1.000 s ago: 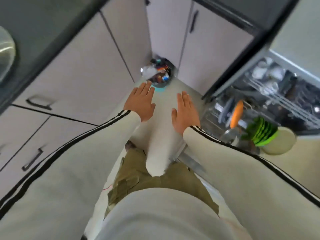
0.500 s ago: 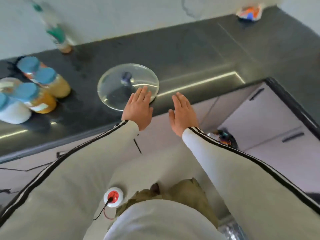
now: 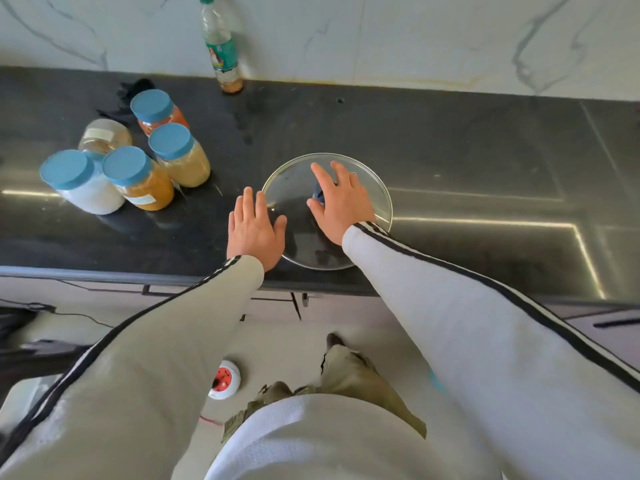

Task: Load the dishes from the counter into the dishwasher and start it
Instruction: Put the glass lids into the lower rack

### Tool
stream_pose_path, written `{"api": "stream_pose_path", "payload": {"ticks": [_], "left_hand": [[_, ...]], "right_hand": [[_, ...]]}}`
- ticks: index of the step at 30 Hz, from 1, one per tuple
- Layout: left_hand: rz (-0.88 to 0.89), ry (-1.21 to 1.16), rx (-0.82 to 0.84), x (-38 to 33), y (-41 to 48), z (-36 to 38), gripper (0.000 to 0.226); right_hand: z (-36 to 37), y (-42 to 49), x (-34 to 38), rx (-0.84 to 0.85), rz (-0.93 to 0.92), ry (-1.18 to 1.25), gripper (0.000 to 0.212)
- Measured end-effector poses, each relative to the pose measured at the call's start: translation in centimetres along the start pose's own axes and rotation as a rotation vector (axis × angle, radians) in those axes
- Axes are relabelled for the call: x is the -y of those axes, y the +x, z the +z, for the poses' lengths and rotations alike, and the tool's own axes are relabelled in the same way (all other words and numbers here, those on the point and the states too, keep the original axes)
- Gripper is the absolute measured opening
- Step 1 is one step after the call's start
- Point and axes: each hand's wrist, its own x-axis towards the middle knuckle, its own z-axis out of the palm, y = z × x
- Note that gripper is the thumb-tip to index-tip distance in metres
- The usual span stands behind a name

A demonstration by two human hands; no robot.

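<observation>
Fingers point(image 3: 320, 174) of the right hand point(image 3: 343, 211) lie spread and nearly straight over the dark blue knob point(image 3: 318, 198) of the round clear glass lid point(image 3: 377, 192), gripping nothing. The lid lies flat on the black stone worktop point(image 3: 485, 161), near its front edge. The left hand point(image 3: 254, 233) hovers flat and open at the lid's left rim. Blue-capped jars point(image 3: 173, 157) stand further left.

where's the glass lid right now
Head view, centre: the glass lid lies flat on the dark counter near its front edge, right of the blue-capped jars, under the right hand, the left hand at its left rim.
</observation>
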Motion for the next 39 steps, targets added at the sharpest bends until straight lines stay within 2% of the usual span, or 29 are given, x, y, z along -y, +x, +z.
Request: {"api": "stream_pose_path", "payload": {"ticks": [8,12,18,26,32,39], "left_hand": [[-0.089,-0.036,0.015,-2.2,2.2,1.3,0.066],[-0.115,-0.022,0.008,-2.5,2.7,1.5,0.065],[-0.081,-0.012,-0.002,-3.5,2.9,1.0,0.065],[0.234,-0.001,0.01,-6.1,3.1,0.3,0.067],[0.619,-0.053,0.121,-11.6,-0.4,1.4,0.069],[1.054,-0.073,0.288,-18.4,-11.6,4.5,0.071]], "right_hand": [[1.4,3.4,-1.4,0.103,-0.188,0.014,0.037],[1.4,3.1,-1.5,0.061,-0.15,-0.045,0.033],[0.5,2.5,-2.2,0.128,-0.081,-0.004,0.019],[-2.4,-3.2,-5.8,-0.054,0.118,-0.034,0.029],[-6.3,-12.4,-7.5,-0.186,0.46,-0.126,0.03],[-9.2,-29.9,-7.1,-0.277,0.926,-0.141,0.034]]}}
